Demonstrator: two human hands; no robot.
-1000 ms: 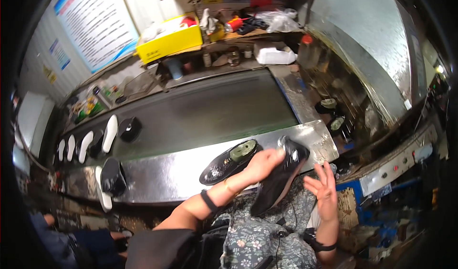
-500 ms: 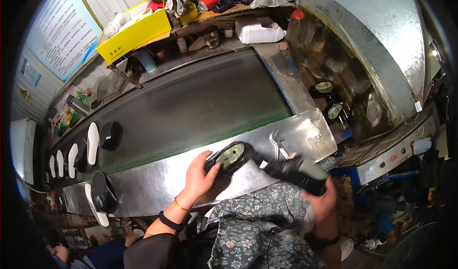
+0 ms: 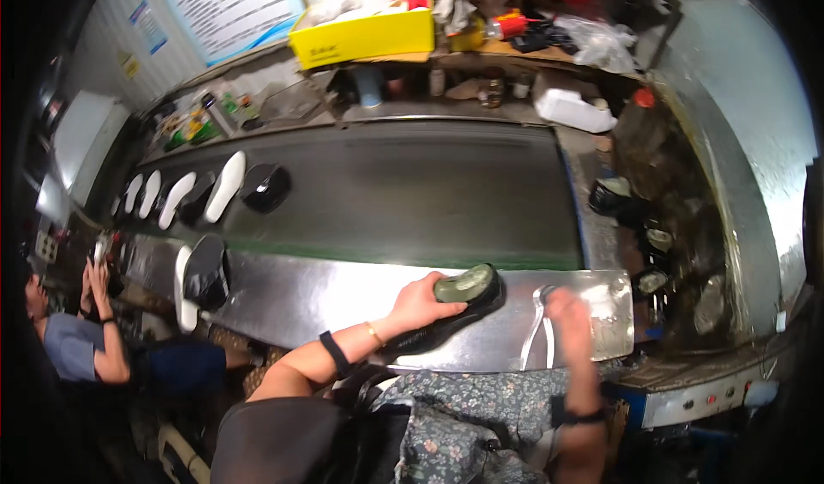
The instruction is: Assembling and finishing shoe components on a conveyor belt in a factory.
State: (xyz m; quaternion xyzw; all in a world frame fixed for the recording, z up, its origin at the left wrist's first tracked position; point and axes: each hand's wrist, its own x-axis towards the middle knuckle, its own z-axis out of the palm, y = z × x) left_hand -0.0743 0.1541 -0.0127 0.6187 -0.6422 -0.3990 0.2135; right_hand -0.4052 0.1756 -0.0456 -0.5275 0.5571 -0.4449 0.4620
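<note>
My left hand [image 3: 422,304] is closed around a black shoe upper on a green shoe last [image 3: 470,285], held over the front of the metal table, its green end to the right. My right hand [image 3: 569,311] is smeared by motion at the head of a pair of silver pliers [image 3: 537,329]. Whether its fingers grip the pliers cannot be made out. On the left part of the table lies a black shoe upper [image 3: 207,274], against a white insole [image 3: 183,288].
Behind the metal table [image 3: 292,299] runs a dark belt [image 3: 412,192] carrying white insoles [image 3: 226,188] and a black upper [image 3: 265,187]. Lasted shoes [image 3: 610,194] stand at the right. A yellow box [image 3: 365,48] sits on the shelf. Another person [image 3: 77,342] sits far left.
My right hand has let go of a black lasted shoe and moved to the pliers. Another shoe now shows beside the belt's right end. The view has turned.
</note>
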